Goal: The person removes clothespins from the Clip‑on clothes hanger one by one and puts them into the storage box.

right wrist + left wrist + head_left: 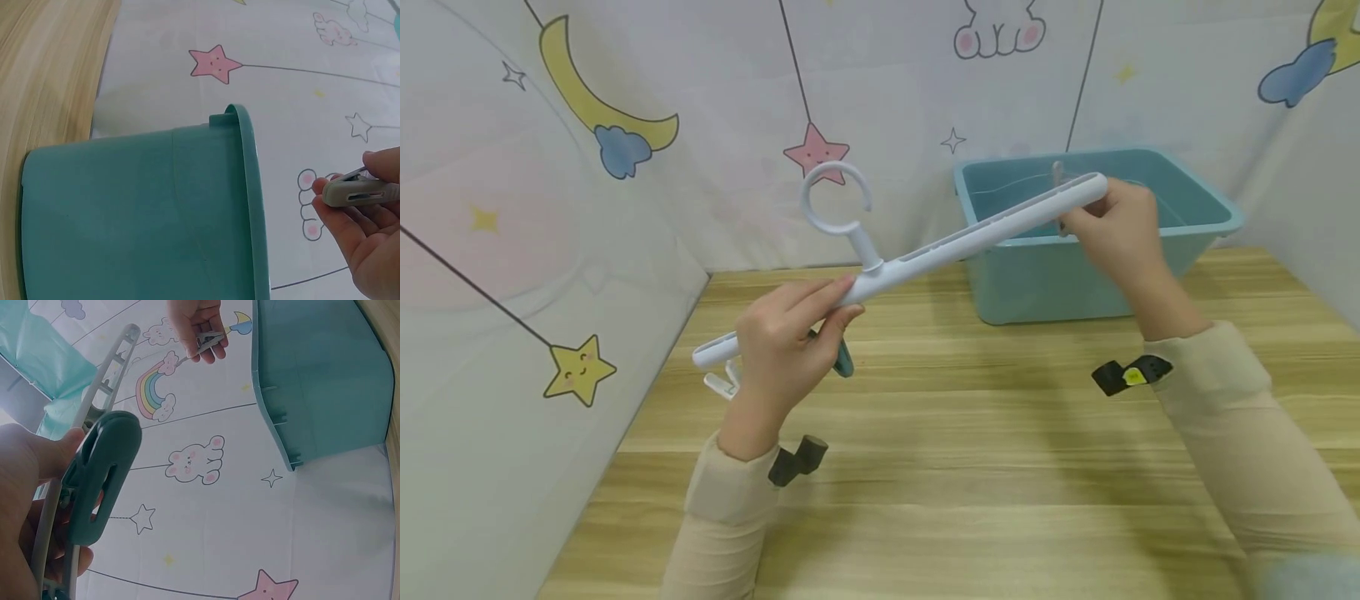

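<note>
A white hanger (985,237) with a round hook is held aslant in the air, its right end higher. My left hand (786,337) grips its bar just left of the hook. Beneath the bar by that hand hangs a green clip (105,481), and a white clip (721,385) shows near the left end. My right hand (1116,229) is behind the bar's right end in the head view. It pinches a grey clip (356,192) between thumb and fingers. The left wrist view shows this grey clip apart from the bar. The bar partly hides it in the head view.
A blue-green basin (1045,283) stands at the back right of the wooden table (940,450), behind the right hand. What lies inside is mostly hidden. A white printed cloth (895,108) hangs behind and at both sides.
</note>
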Motion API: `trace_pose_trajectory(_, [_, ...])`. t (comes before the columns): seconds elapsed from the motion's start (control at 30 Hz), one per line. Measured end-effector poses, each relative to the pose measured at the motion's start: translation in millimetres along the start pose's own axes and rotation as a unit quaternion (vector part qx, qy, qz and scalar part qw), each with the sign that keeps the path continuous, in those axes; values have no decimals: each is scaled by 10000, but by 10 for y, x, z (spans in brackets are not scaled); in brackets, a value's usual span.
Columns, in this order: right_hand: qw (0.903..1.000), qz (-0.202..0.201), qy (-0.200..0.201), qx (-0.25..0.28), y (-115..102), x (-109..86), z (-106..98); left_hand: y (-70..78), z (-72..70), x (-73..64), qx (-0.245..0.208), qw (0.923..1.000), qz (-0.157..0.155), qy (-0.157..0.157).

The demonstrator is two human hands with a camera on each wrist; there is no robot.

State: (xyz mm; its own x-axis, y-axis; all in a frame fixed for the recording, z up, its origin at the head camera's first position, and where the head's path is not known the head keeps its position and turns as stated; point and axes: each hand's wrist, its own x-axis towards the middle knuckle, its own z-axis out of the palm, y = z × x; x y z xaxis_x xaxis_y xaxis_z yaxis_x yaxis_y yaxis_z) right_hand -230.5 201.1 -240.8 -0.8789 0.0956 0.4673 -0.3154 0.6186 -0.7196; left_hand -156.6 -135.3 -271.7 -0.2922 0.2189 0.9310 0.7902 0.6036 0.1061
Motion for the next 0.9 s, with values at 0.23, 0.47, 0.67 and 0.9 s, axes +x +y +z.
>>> trace_pose_trajectory(0.23, [9979,539,-364,37,44,139,28,-8,-2,2,-7,10000,4,-21])
trace_pose_trajectory(0.47, [9931,1005,-598,8,72,232,112,-32,-10,0,87,9998,148,-131])
trace_pose_trajectory(0.67, [9925,1029,-662,-74,116,295,171,-54,-4,2,163,9992,284,-221])
trace_pose_trajectory(0.9, [9901,1018,-924,-264,179,315,217,-49,9,0,187,9990,303,-285])
